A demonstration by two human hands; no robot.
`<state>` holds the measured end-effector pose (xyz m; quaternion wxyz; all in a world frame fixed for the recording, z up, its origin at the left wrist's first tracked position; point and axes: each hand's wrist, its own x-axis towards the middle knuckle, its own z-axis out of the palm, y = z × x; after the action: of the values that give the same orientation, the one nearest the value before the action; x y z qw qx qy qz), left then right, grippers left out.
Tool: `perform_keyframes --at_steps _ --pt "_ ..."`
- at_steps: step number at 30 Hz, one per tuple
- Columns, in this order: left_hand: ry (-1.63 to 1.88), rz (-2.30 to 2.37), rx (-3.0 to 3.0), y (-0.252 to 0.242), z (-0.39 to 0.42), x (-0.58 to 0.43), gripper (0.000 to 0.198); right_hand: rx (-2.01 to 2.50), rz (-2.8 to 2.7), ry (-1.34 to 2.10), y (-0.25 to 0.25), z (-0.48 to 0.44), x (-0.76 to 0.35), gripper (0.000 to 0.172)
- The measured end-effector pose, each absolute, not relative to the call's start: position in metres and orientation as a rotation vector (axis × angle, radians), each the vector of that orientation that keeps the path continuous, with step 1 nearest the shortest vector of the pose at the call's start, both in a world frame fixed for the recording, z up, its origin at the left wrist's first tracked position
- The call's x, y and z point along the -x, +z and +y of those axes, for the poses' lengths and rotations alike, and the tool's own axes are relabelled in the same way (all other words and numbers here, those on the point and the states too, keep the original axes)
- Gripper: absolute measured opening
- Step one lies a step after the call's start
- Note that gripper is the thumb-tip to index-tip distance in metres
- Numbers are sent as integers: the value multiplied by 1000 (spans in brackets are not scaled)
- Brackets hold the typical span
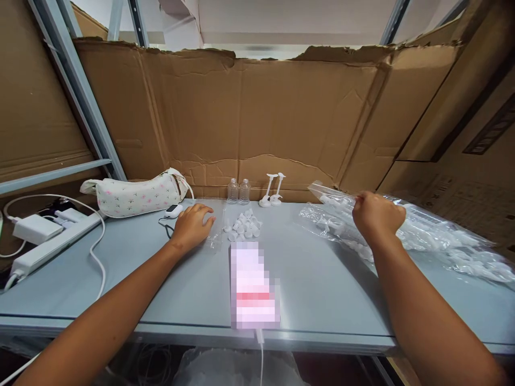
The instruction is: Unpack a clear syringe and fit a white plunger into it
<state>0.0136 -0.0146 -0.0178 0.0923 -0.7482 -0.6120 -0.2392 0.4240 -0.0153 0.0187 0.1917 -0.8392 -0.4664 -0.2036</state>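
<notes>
My left hand [193,227] rests low over the shelf top with its fingers apart, beside a flat clear plastic bag [217,236]. My right hand [377,215] is closed in a fist in front of the clear plastic bags of white parts [430,230]; whatever its fingers hold, if anything, is hidden. Between the hands lies a small heap of white caps [243,225]. Behind the heap stand two small clear bottles [238,191] and two white stands [272,190] with round bases. A small white device [174,211] with a dark display lies just behind my left hand.
A phone-like slab with a blurred screen [254,287] lies near the front edge, a white cable [260,343] running down from it. At left are a floral pouch [137,195] and a power strip [56,249] with chargers. Cardboard walls [257,112] enclose the back and sides.
</notes>
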Motion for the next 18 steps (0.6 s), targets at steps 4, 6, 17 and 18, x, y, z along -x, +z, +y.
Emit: perform_keyframes --at_steps 4,6,17,18 --pt "-789 -1764 2253 -18 -17 -17 34 2225 -1318 -656 23 -20 -419 39" --pt "-844 -1721 2273 -17 -18 -19 32 2083 -1333 -691 24 -23 -416 36" --pt "-1121 -1147 2438 -10 -44 -47 38 1193 -1671 -526 19 -30 -378 20" --pt "-1144 -1081 2434 -10 -46 -48 43 1117 -1728 -490 18 -31 -374 19"
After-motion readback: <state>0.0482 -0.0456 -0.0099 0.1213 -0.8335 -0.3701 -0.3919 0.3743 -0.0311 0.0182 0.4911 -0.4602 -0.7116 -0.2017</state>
